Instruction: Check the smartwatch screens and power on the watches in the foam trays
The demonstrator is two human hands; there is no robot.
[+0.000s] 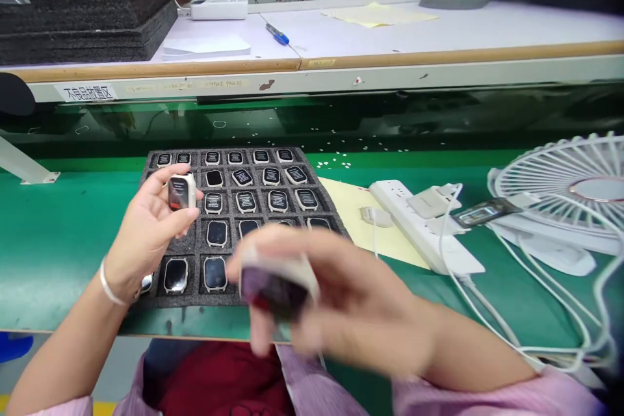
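Observation:
My left hand point(156, 211) grips a smartwatch point(180, 194) without a strap between thumb and fingers, over the left side of the foam tray. Its dark screen shows small text and a red patch. Nearer to me, my right hand point(336, 292) is blurred by motion. It holds a second smartwatch point(277, 289), light-framed with a dark screen, above the tray's front right part. The grey foam tray point(190, 299) has rows of pockets with several strapless watches in them, many with lit text. My right hand and its watch hide some of the front pockets.
Right of the tray lie a yellow sheet point(351, 208), a white charger puck point(376, 216) and a white power strip point(429, 234) with cables. A white fan point(570, 188) stands at far right. A raised shelf point(341, 65) behind carries foam stacks point(88, 19) and a blue pen point(277, 34).

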